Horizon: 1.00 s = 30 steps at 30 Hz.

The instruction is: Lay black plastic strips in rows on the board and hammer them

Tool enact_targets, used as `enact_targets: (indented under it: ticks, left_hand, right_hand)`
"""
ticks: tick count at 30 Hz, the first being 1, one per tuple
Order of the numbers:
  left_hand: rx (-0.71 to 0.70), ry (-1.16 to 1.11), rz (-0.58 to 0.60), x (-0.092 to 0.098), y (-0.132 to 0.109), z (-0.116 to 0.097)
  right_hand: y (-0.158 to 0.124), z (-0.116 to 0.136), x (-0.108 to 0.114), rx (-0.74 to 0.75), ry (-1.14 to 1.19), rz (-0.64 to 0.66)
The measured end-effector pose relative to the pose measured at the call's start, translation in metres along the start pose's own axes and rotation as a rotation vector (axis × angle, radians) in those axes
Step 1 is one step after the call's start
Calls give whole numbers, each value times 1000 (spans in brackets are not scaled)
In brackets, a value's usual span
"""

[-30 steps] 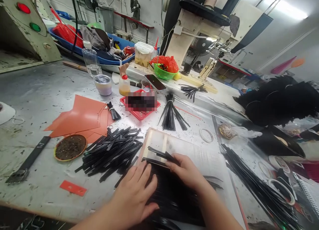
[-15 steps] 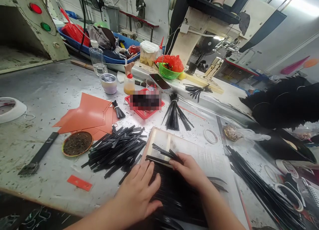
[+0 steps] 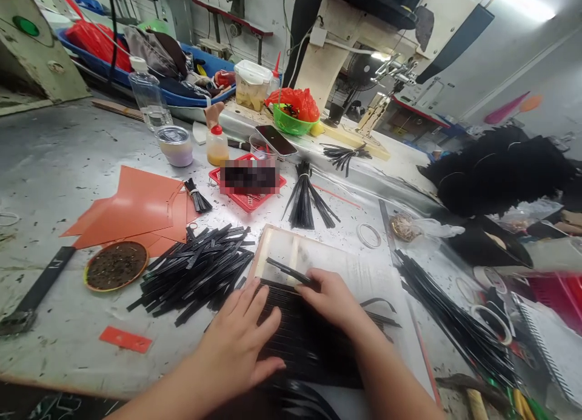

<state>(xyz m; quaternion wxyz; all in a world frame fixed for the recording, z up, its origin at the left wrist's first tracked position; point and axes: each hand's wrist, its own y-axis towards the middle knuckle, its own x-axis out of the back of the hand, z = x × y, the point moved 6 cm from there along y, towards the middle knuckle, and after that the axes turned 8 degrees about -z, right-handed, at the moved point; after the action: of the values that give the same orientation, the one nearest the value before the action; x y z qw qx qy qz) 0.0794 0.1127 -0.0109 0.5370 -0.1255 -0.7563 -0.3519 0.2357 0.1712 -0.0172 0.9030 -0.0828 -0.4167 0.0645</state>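
Observation:
Narrow black strips lie side by side in a row on a pale board. My left hand rests over the left ends of this row, fingers spread, gripping nothing. Near the row's upper edge, my right hand pinches a black strip between thumb and fingers; its free end points up and left over the board. How many strips are in that pinch I cannot tell. Left of the board is a loose heap of short black strips. Curved strip ends stick out beyond my right wrist.
Orange sheets, a round dish of dark bits and a red basket stand on the left and behind. A tied strip bundle stands behind the board. Long strips and a hammer lie right. A sewing machine rises behind.
The view has turned right, so the table's things sit further left. One of the strips near my right fingers now lies against the row's upper edge; a single strip end shows from the pinch.

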Motion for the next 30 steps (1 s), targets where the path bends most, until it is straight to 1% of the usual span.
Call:
enact_targets:
  ticks: [6, 9, 11, 14, 16, 18, 21, 25, 27, 30]
  left_hand:
    - [-29, 34, 102, 2, 11, -1]
    - [-81, 12, 138, -1, 21, -9]
    - [-138, -23, 171, -5, 27, -16]
    - [-170, -54, 180, -10, 33, -20]
    - [-183, -61, 160, -10, 32, -21]
    - [-194, -58, 130, -9, 29, -20]
    - [-198, -37, 89, -7, 22, -18]
    - [-157, 2, 58, -1, 13, -11]
    - [-121, 16, 51, 1, 9, -7]
    - [-78, 18, 71, 2, 3, -2]
  right_hand:
    - [0, 6, -2, 35, -66, -8]
    - [-3, 9, -2, 61, -158, -11]
    - [-6, 10, 1, 100, -261, 6]
    - [-6, 4, 13, 111, -375, 3]
    - [-3, 1, 21, 104, -337, -9]
    - [1, 4, 23, 123, -212, -2]
    - [7, 14, 12, 170, -18, 61]
    - [10, 22, -9, 165, 88, 180]
    - [10, 21, -13, 161, 124, 200]
    - [8, 17, -13, 153, 162, 196]
